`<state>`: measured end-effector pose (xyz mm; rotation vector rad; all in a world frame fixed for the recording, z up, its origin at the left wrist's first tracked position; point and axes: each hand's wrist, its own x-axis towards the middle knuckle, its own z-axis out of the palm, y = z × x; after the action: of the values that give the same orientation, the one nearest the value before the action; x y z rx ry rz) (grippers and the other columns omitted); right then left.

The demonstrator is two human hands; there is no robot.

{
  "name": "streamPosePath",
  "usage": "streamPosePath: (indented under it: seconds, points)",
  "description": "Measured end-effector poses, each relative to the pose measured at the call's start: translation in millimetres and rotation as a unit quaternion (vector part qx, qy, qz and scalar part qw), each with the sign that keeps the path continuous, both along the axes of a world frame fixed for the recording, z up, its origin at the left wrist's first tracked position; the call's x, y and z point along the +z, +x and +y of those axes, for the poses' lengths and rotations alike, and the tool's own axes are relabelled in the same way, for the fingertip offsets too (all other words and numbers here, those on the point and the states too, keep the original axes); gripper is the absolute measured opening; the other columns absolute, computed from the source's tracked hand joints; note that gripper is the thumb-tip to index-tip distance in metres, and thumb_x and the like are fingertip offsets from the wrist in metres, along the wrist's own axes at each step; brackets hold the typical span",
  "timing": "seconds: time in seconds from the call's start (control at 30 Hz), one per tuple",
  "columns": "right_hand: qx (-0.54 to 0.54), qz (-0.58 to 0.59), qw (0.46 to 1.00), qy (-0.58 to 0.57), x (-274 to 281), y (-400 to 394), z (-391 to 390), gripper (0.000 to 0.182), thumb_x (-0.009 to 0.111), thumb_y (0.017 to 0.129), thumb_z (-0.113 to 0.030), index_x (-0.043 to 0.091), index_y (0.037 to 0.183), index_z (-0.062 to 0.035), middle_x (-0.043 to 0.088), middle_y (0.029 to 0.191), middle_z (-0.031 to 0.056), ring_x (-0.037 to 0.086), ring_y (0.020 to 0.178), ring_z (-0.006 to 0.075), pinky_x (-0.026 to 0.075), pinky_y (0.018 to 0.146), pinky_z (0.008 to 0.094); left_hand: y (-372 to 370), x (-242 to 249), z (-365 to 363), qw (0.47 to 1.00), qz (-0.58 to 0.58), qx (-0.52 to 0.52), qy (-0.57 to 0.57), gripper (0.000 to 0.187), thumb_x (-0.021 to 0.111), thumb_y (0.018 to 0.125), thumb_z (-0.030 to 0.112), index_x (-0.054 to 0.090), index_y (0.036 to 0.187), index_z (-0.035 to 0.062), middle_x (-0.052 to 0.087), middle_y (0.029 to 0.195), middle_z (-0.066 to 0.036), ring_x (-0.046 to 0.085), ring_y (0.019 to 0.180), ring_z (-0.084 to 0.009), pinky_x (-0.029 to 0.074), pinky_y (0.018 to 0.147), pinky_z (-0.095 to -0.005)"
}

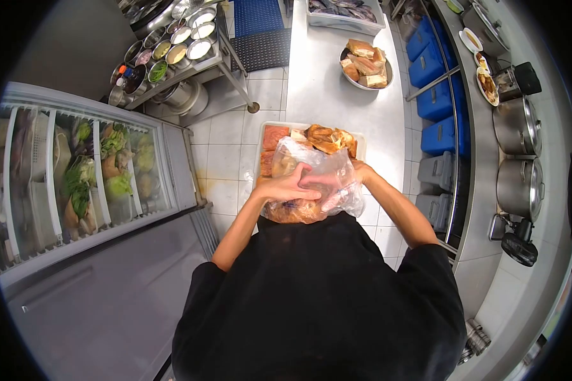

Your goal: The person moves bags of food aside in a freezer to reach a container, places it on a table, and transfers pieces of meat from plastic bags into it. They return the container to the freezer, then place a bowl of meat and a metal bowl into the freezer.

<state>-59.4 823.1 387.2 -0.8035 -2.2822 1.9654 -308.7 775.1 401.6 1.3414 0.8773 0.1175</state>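
Observation:
A clear plastic bag point(337, 164) lies over a pale tray point(361, 145) at the near end of the steel table. My left hand point(285, 185) grips the bag from the left, its thumb and fingers curled on the film. At the bag's right side, my right hand point(360, 171) holds it; the fingers are partly covered by the plastic and blurred. Reddish-orange slabs of meat or fish point(275, 138) fill the tray's left part. Browned, glossy pieces point(329, 138) lie at its far right. Beneath the bag, near my body, is another orange-brown piece point(292, 211).
Further along the steel table point(318, 82) stand a bowl point(388, 77) of thick pale-orange chunks and a bin point(344, 26) of dark fish. To the left are a glass-topped cooler point(95, 171) of vegetables and a cart point(225, 54) with several metal bowls. Large pots point(518, 188) line the right shelf.

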Motion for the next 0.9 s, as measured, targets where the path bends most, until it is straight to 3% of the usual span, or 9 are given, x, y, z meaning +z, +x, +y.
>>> streamPosePath:
  seconds: [0.13, 0.23, 0.33, 0.43, 0.47, 0.57, 0.6, 0.8, 0.9]
  points:
    - [-0.049, 0.005, 0.999, -0.007, -13, -4, -6, 0.067, 0.072, 0.086, -0.023, 0.044, 0.145, -0.0094, 0.053, 0.14, 0.0116, 0.052, 0.127, 0.0239, 0.043, 0.105, 0.036, -1, -9, -2, 0.991, 0.11, 0.013, 0.078, 0.097, 0.072, 0.082, 0.061, 0.025, 0.141, -0.0008, 0.048, 0.129, -0.026, 0.055, 0.118, -0.0268, 0.046, 0.096, -0.0363]
    - [-0.068, 0.012, 0.997, -0.015, -16, 0, -7, 0.067, 0.072, 0.086, -0.023, 0.044, 0.145, -0.0094, 0.053, 0.139, 0.0114, 0.052, 0.127, 0.0237, 0.043, 0.105, 0.0357, -16, -12, -4, 0.993, 0.001, 0.1, -0.061, 0.09, 0.067, 0.086, 0.061, 0.028, 0.142, 0.0023, 0.044, 0.134, -0.024, 0.05, 0.123, -0.0257, 0.043, 0.099, -0.0385]
    - [-0.083, 0.02, 0.996, -0.027, -18, 6, -11, 0.068, 0.072, 0.085, -0.022, 0.044, 0.145, -0.0094, 0.053, 0.139, 0.0112, 0.052, 0.127, 0.0235, 0.043, 0.105, 0.0355, -49, 35, -13, 0.957, -0.149, 0.165, -0.187, 0.085, 0.06, 0.091, 0.061, 0.029, 0.147, 0.0047, 0.042, 0.139, -0.02, 0.044, 0.128, -0.0226, 0.04, 0.101, -0.0382]
    - [-0.099, 0.035, 0.993, -0.053, -21, 13, -22, 0.068, 0.072, 0.085, -0.022, 0.044, 0.145, -0.0095, 0.053, 0.139, 0.011, 0.052, 0.127, 0.0233, 0.043, 0.105, 0.0353, -77, 16, -37, 0.99, -0.055, 0.069, -0.107, 0.071, 0.06, 0.097, 0.044, 0.031, 0.15, 0.0072, 0.043, 0.14, -0.014, 0.055, 0.115, -0.0192, 0.047, 0.093, -0.0321]
    - [-0.104, 0.042, 0.992, -0.063, -22, 16, -25, 0.068, 0.072, 0.085, -0.022, 0.044, 0.145, -0.0095, 0.053, 0.139, 0.0109, 0.052, 0.126, 0.0233, 0.043, 0.105, 0.0352, -72, 17, -49, 0.959, -0.057, 0.127, -0.245, 0.064, 0.066, 0.096, 0.026, 0.036, 0.149, 0.0055, 0.046, 0.137, -0.014, 0.063, 0.096, -0.0154, 0.053, 0.081, -0.0283]
    - [-0.116, 0.052, 0.988, -0.088, -22, 25, -38, 0.068, 0.072, 0.085, -0.021, 0.044, 0.145, -0.0095, 0.053, 0.138, 0.0107, 0.052, 0.126, 0.0231, 0.043, 0.105, 0.035, -57, 11, -49, 0.966, -0.07, 0.211, -0.13, 0.057, 0.069, 0.092, 0.009, 0.045, 0.144, 0.0028, 0.059, 0.121, -0.012, 0.064, 0.079, -0.0152, 0.057, 0.073, -0.0304]
    - [-0.12, 0.051, 0.987, -0.091, -22, 27, -40, 0.068, 0.072, 0.085, -0.021, 0.044, 0.145, -0.0095, 0.053, 0.138, 0.0107, 0.052, 0.126, 0.023, 0.043, 0.105, 0.0349, -55, 11, -46, 0.953, -0.074, 0.271, -0.114, 0.048, 0.071, 0.089, 0.006, 0.056, 0.134, 0.0006, 0.066, 0.099, -0.007, 0.063, 0.077, -0.0131, 0.055, 0.074, -0.029]
    - [-0.093, -0.036, 0.995, -0.002, -23, 22, -25, 0.065, 0.071, 0.086, -0.02, 0.046, 0.144, -0.0073, 0.052, 0.137, 0.0096, 0.051, 0.126, 0.0213, 0.042, 0.107, 0.0338, -24, 26, -5, 0.926, -0.082, 0.369, 0.006, 0.015, 0.069, 0.091, 0.006, 0.069, 0.104, -0.0023, 0.068, 0.082, -0.007, 0.062, 0.069, -0.0105, 0.052, 0.065, -0.0258]
    - [-0.193, 0.119, 0.965, -0.135, -40, 40, -32, 0.081, 0.076, 0.082, -0.032, 0.038, 0.15, -0.0063, 0.047, 0.144, 0.0092, 0.048, 0.129, 0.0209, 0.037, 0.113, 0.032, -13, 27, 10, 0.918, -0.103, 0.383, 0.018, 0.01, 0.068, 0.092, 0.007, 0.068, 0.096, -0.0014, 0.068, 0.08, -0.007, 0.061, 0.066, -0.0102, 0.051, 0.063, -0.0251]
